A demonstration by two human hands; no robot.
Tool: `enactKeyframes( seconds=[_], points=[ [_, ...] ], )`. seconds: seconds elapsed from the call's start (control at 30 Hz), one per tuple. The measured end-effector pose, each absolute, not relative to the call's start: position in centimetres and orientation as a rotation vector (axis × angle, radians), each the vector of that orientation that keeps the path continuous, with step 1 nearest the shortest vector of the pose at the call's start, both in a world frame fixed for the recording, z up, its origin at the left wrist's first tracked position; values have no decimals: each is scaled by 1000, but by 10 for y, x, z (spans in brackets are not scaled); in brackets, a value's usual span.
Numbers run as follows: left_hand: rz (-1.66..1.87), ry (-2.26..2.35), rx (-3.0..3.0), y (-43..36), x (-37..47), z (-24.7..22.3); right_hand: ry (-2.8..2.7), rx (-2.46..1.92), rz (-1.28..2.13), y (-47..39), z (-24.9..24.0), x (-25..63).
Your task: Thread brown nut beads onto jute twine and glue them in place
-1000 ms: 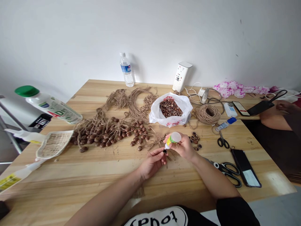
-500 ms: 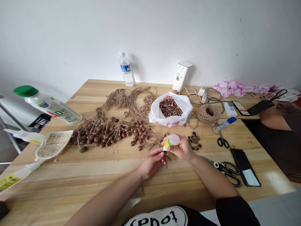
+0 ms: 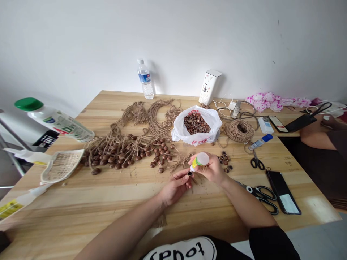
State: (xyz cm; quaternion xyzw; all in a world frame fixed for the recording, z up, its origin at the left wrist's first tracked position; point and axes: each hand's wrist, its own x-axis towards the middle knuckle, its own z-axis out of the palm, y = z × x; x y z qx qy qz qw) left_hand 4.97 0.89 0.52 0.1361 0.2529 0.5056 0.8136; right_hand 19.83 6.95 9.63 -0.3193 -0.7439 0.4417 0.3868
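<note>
Between the fingertips of my left hand (image 3: 173, 189) is a small brown nutshell piece (image 3: 189, 174), its dark hollow facing up. My right hand (image 3: 215, 170) grips a small glue bottle (image 3: 200, 160) with a yellow-green label. The bottle is tilted, nozzle downward, close above the shell piece; whether they touch I cannot tell. Several more shell pieces (image 3: 224, 159) lie just right of my right hand. Behind my hands stands a white plastic bag (image 3: 177, 131) full of brown shell pieces. Brown nuts tied to twine (image 3: 116, 159) are heaped to the left, with loose nuts (image 3: 161, 153) nearer.
On the right are a twine ball (image 3: 240, 130), a blue-capped glue stick (image 3: 258, 142), small scissors (image 3: 257, 162), large scissors (image 3: 264, 196) and a black phone (image 3: 283, 191). A water bottle (image 3: 146, 81) and white box (image 3: 210, 88) stand behind. Another person's arm (image 3: 316, 133) rests at far right.
The glue bottle has shifted slightly up and right with my right hand. More of the shell piece's hollow shows now. My left hand stays in place.
</note>
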Motion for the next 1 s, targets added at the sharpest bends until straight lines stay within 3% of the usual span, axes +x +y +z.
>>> enactKeyframes(
  seconds=[0.4,1.0],
  points=[
    [1083,561,276,9,50,7,-1841,-758,1241,68,97,199],
    [1090,596,306,9,50,9,-1940,-773,1089,70,93,200]
  ],
)
